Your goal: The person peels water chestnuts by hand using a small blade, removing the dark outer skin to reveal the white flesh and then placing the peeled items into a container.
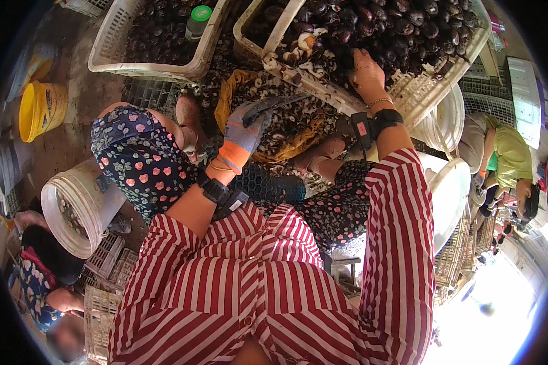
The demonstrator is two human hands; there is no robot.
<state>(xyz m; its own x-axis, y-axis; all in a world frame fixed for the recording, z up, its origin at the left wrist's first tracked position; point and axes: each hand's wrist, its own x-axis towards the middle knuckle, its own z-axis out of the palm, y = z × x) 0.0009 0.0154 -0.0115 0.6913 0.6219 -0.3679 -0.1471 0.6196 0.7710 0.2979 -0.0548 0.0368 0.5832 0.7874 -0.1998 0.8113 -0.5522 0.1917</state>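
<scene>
My left hand (pixel 249 123), in a grey and orange work glove with dark fingers, is closed around a slender dark tool (pixel 294 97), perhaps a knife. It hovers over a yellow sack (pixel 228 93) with its mouth spread, full of dark and white scraps (pixel 285 123). My bare right hand (pixel 367 73) reaches into a dirty white plastic crate (pixel 456 77). Its fingertips touch glossy dark rounded pieces (pixel 406 27), whose kind I cannot settle; whether they grip one is hidden. Pale peeled bits (pixel 306 43) lie left of that hand.
A second crate (pixel 150 68) at upper left holds more dark pieces and a green-lidded jar (pixel 198 23). A white bucket (pixel 71 214) and a yellow bucket (pixel 43 109) stand left. Another person (pixel 509 155) sits right, beyond a white tub (pixel 450 200); one more is lower left.
</scene>
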